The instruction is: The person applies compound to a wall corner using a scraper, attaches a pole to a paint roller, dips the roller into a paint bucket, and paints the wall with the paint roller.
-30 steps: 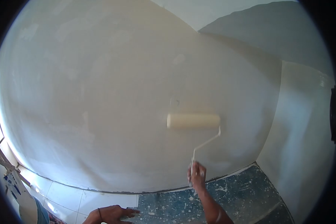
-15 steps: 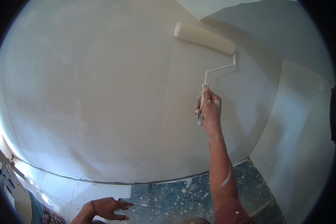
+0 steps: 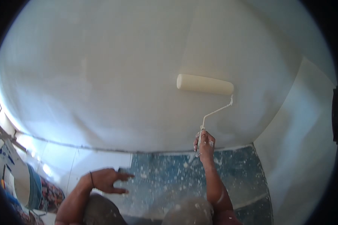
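Observation:
My right hand (image 3: 204, 144) grips the handle of a paint roller (image 3: 205, 84), thumb along the top and fingers wrapped round it. Cream paint coats the roller's sleeve, which lies nearly level against the pale wall (image 3: 120, 82). Its bent wire frame runs from the right end of the sleeve down to my fist. Paint spots mark my right hand. Lower left, my left hand (image 3: 108, 180) holds nothing, with thumb and fingers apart above the floor, a dark band at its wrist.
A blue paint-spattered sheet (image 3: 157, 187) covers the floor along the wall's foot, beside white tiles (image 3: 56, 159). At lower left stands a bucket (image 3: 34, 187), near wooden bars (image 3: 3, 133). Another wall (image 3: 296, 138) meets the painted one at right.
The roller and my right hand have come down the wall. My view has tilted lower, bringing my knees and more of the bucket into sight. My left hand stays spread.

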Available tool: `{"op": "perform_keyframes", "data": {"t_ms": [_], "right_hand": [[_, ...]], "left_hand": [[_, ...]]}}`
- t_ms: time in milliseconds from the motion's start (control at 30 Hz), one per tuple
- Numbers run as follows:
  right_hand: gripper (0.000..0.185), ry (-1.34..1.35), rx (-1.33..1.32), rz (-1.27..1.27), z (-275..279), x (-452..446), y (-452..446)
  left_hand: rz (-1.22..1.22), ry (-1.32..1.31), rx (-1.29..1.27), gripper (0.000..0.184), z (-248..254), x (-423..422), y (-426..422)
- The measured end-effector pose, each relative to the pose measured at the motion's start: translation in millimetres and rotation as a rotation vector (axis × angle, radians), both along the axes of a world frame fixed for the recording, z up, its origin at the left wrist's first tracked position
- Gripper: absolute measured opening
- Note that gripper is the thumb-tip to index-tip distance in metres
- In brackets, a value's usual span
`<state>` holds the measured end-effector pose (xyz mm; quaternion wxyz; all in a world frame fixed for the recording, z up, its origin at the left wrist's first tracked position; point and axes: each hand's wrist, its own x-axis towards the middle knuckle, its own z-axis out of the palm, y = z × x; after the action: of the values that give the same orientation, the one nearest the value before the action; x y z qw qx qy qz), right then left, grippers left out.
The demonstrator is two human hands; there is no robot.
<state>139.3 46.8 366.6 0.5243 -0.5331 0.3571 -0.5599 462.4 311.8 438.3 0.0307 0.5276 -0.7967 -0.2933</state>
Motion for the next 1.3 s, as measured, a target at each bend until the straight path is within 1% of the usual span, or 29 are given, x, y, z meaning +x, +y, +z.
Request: {"op": "perform_keyframes", "data": {"t_ms": [100, 200, 333, 433, 533, 733, 833, 933, 1133, 1233, 1300], "right_hand": [[0.034, 0.010, 0.199, -0.013, -65, -5, 23], [0.033, 0.085, 0.278, -0.038, -125, -10, 46], [0.036, 0.260, 0.356, -0.033, -179, -15, 72], [0.038, 0.254, 0.478, -0.014, -206, -16, 88], [0.041, 0.326, 0.577, -0.015, -227, -16, 97], [0.044, 0.335, 0.706, 0.021, -247, -22, 99], [0.045, 0.328, 0.687, 0.051, -251, -25, 98], [0.040, 0.374, 0.710, 0.066, -247, -29, 97], [0.040, 0.327, 0.712, 0.052, -233, -23, 102], [0.036, 0.297, 0.630, 0.028, -245, -22, 96], [0.037, 0.192, 0.674, -0.154, -251, -15, 92]], "left_hand": [[0.033, 0.052, 0.000, 0.073, 4, -3, -1], [0.056, 0.045, 0.016, 0.072, 9, -8, -2], [0.078, 0.032, 0.060, 0.072, 11, -12, -4], [0.073, 0.041, 0.058, 0.073, 9, -11, -6], [0.068, 0.031, 0.068, 0.073, 7, -10, -7], [0.060, 0.039, 0.067, 0.074, 3, -8, -12], [0.058, 0.044, 0.075, 0.074, 1, -8, -14], [0.063, 0.039, 0.089, 0.074, 3, -9, -15], [0.060, 0.046, 0.048, 0.070, 7, -11, -10], [0.048, 0.053, 0.022, 0.070, 4, -5, -6], [0.028, 0.038, -0.010, 0.071, -1, -3, -5]]}}
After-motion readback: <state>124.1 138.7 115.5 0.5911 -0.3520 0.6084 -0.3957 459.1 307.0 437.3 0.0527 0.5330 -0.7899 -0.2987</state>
